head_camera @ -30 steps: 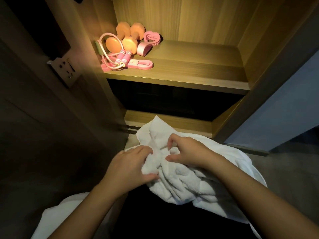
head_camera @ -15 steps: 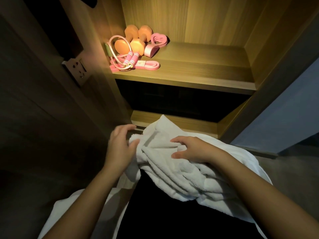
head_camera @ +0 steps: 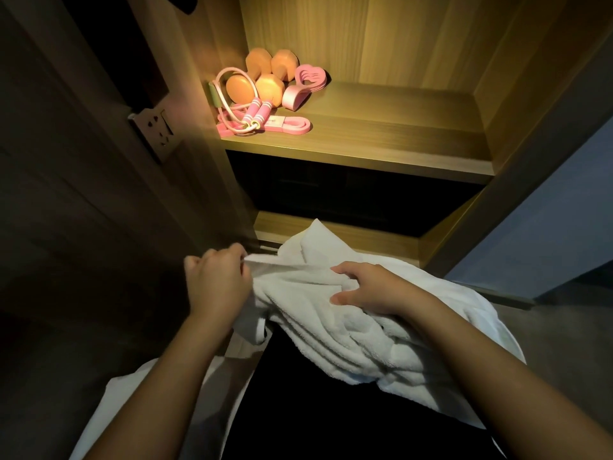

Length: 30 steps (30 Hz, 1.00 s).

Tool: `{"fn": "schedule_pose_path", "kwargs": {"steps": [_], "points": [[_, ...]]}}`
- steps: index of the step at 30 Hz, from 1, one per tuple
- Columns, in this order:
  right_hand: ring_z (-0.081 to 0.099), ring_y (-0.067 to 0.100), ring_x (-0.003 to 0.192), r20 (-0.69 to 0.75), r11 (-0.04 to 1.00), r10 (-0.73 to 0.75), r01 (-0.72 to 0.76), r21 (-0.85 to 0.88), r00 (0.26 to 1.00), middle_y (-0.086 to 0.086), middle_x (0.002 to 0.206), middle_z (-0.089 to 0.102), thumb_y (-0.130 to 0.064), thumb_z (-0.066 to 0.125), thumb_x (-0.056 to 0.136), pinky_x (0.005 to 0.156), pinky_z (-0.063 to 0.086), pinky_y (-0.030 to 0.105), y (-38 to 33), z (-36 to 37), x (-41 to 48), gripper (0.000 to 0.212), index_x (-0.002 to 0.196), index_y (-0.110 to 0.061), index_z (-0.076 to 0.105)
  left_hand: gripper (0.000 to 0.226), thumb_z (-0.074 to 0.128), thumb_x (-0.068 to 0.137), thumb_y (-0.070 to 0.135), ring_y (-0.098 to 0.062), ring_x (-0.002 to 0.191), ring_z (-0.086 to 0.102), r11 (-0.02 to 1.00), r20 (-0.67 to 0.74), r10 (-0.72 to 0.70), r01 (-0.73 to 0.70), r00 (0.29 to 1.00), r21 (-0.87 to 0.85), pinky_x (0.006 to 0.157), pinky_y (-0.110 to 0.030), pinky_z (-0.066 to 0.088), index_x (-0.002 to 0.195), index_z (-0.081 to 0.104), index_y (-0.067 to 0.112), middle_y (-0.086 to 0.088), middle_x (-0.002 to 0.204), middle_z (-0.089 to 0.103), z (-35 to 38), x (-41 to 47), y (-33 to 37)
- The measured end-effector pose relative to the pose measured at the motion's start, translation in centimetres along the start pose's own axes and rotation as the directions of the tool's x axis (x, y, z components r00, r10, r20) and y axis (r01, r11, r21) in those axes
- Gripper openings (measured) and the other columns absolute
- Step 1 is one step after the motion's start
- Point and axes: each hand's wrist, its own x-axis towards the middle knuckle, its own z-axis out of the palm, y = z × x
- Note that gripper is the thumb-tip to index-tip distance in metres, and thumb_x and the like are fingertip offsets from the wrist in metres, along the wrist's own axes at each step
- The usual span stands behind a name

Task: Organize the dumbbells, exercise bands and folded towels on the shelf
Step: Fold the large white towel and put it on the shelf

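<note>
Below the lit shelf (head_camera: 381,147), at lap level, both hands hold one white towel (head_camera: 331,330). The left hand (head_camera: 215,283) is closed, and its fingers pinch the towel's left edge and draw it out to the left. The right hand (head_camera: 368,287) lies on top of the bunched cloth, with fingers curled over a fold and the thumb pressing from the near side. The towel is unfolded and crumpled. It drapes over the person's dark lap, and one corner points toward the lower ledge (head_camera: 348,234) of the cabinet.

Handling, as judged:
- The towel is terry cloth, so it should be soft, light and limp. It will not hold a shape unsupported.
- It is neither fragile nor slippery, and a light pinch should be enough.
- Take hold at the hem and corners, where the cloth is firmest. A grip in mid-cloth only gathers more folds.
- Spread it between two corners, then fold it before lifting it to the shelf.

On the shelf, the orange dumbbells (head_camera: 265,79) sit at the rear left. A flat pink band (head_camera: 293,122) and a pink tube with handles (head_camera: 258,111) lie in front of them. A heart-shaped pink piece (head_camera: 310,78) stands just beside the dumbbells. The right part of the shelf is bare.
</note>
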Motion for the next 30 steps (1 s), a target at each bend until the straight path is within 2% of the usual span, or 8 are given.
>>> {"fn": "schedule_pose_path", "kwargs": {"steps": [4,8,10,13,18,21,26,30], "points": [[0.063,0.01,0.081,-0.008,1.0,-0.02,0.02,-0.013,1.0,-0.013,0.097,0.063,-0.053,0.067,0.079,0.078,0.054,0.036,-0.2,0.2,0.2,0.035,0.109,-0.038,0.056,0.01,0.056,0.092,0.022,-0.012,0.074,0.049,0.996,-0.079,0.031,-0.024,0.996,0.087,0.077,-0.035,0.03,0.101,0.057,0.024,0.01,0.072,0.052,-2.1,3.0,-1.6],[0.063,0.011,0.067,-0.103,1.0,-0.022,0.024,0.018,0.994,-0.009,0.088,0.065,-0.049,0.065,0.081,0.074,0.056,0.039,0.1,0.5,0.1,0.021,0.096,-0.035,0.058,0.01,0.057,0.091,0.025,-0.016,0.089,0.052,0.952,0.304,-0.02,-0.075,0.952,0.297,0.086,-0.039,0.033,0.101,0.059,0.027,0.005,0.092,0.059,-3.3,5.2,-2.5],[0.063,0.01,0.07,-0.148,0.997,-0.013,0.023,0.067,0.989,-0.011,0.09,0.064,-0.047,0.065,0.082,0.075,0.055,0.037,0.6,0.4,-0.1,0.016,0.092,-0.035,0.061,0.012,0.055,0.092,0.022,-0.018,0.091,0.054,0.945,0.39,-0.101,-0.034,0.915,0.326,0.089,-0.039,0.034,0.102,0.061,0.027,0.004,0.095,0.06,-3.0,5.1,-2.8],[0.06,0.01,0.09,-0.196,0.995,-0.034,0.051,0.083,0.98,-0.012,0.097,0.065,-0.039,0.065,0.086,0.078,0.048,0.03,1.1,0.1,-0.2,0.01,0.092,-0.031,0.065,0.015,0.052,0.095,0.021,-0.022,0.096,0.058,0.939,0.366,-0.187,0.056,0.912,0.341,0.088,-0.039,0.038,0.107,0.061,0.024,0.0,0.101,0.062,-1.9,4.3,-3.6],[0.06,0.012,0.092,-0.171,0.994,0.012,0.007,0.108,0.985,-0.01,0.099,0.066,-0.038,0.065,0.088,0.073,0.045,0.028,1.8,-0.5,0.0,0.016,0.097,-0.025,0.068,0.013,0.051,0.099,0.03,-0.02,0.086,0.053,0.947,0.32,-0.312,0.321,0.894,0.026,0.068,-0.035,0.042,0.102,0.059,0.019,-0.001,0.093,0.057,-0.6,3.7,-6.4],[0.059,0.015,0.1,-0.141,0.998,0.054,-0.047,0.052,0.989,-0.007,0.111,0.064,-0.044,0.064,0.088,0.079,0.044,0.03,1.9,-0.4,0.6,0.034,0.113,-0.021,0.067,0.023,0.052,0.098,0.032,-0.024,0.085,0.057,0.855,0.251,-0.354,0.42,0.901,-0.303,0.064,-0.033,0.04,0.089,0.062,0.014,-0.003,0.083,0.059,0.3,3.3,-6.9],[0.054,0.016,0.098,-0.139,0.994,0.08,-0.089,-0.061,0.987,-0.006,0.109,0.057,-0.045,0.062,0.089,0.079,0.044,0.031,1.3,-0.1,0.6,0.035,0.113,-0.019,0.063,0.019,0.058,0.096,0.022,-0.013,0.073,0.058,0.775,0.162,-0.201,0.258,0.966,-0.577,0.06,-0.025,0.042,0.078,0.065,0.02,0.001,0.074,0.063,1.1,2.9,-4.8],[0.055,0.016,0.092,-0.131,0.986,0.051,-0.071,-0.148,0.99,-0.012,0.097,0.057,-0.046,0.06,0.088,0.078,0.048,0.035,0.9,0.1,0.3,0.024,0.104,-0.027,0.061,0.009,0.066,0.089,0.015,-0.007,0.086,0.06,0.764,0.112,0.009,0.065,0.994,-0.642,0.07,-0.019,0.044,0.083,0.069,0.021,0.005,0.094,0.065,1.6,3.7,-2.0]]}}
